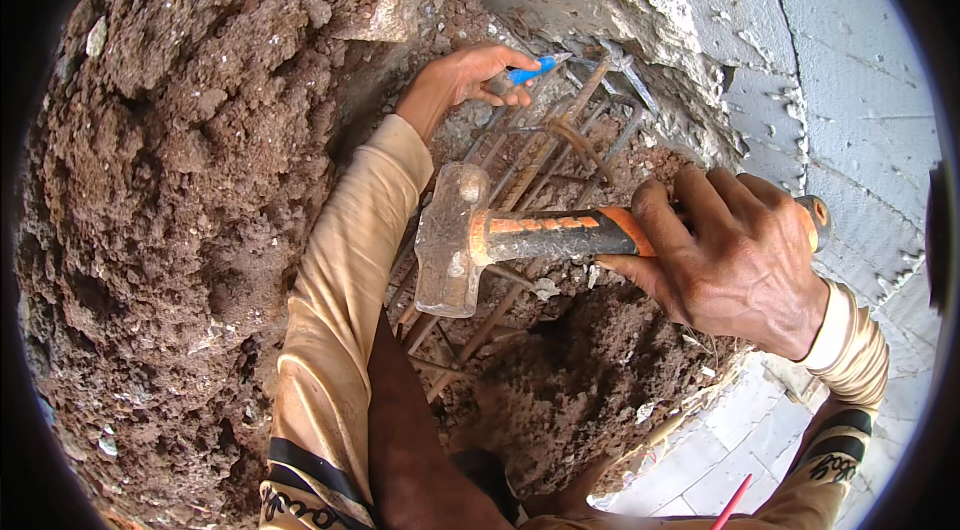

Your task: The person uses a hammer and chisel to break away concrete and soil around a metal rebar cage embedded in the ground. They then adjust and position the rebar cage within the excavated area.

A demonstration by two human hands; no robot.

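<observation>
Inside the hollow below the broken concrete [665, 2], the left hand [478, 78] is pinching a blue pointed tool [532, 71] between thumb and fingers, and the tip is pointing toward crossed metal rods [548, 162]. The right hand [738, 252] is holding a hammer [548, 235], its grip wrapping around the handle, and the hammer's head is hanging well apart from the tool. In my judgement, a badly aimed blow could be hurting the left fingers, because they are leaving little tool exposed; a rod could also be deflecting the tip.
</observation>
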